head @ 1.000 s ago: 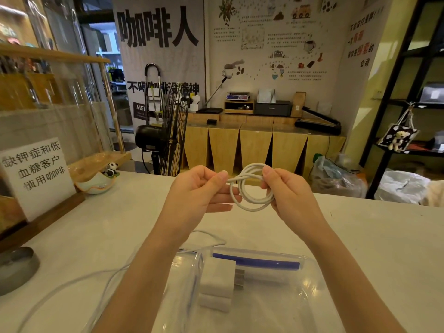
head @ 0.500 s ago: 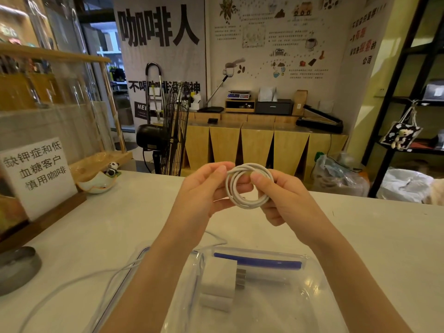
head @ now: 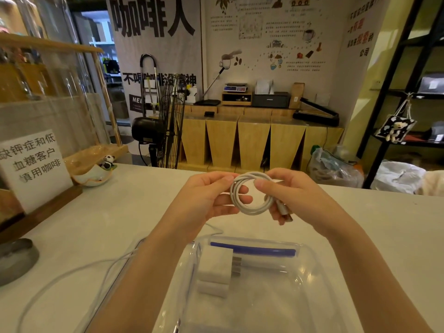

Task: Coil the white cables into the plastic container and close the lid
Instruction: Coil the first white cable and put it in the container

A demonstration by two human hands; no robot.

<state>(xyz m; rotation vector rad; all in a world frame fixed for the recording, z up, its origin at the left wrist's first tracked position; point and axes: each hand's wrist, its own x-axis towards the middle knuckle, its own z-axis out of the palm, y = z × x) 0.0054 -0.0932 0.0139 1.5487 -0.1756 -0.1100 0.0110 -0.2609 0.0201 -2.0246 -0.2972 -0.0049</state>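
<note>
We hold the coiled white cable [head: 249, 195] up over the counter [head: 134, 212], the left hand [head: 211, 195] pinching its left side and the right hand [head: 290, 193] pinching its right, with the plug end [head: 284, 211] under the right fingers. Below sits the clear plastic container [head: 312, 284], open, with a white charger [head: 216, 265] inside (a second loose white cable [head: 72, 272] trails beside it, on the left).
</note>
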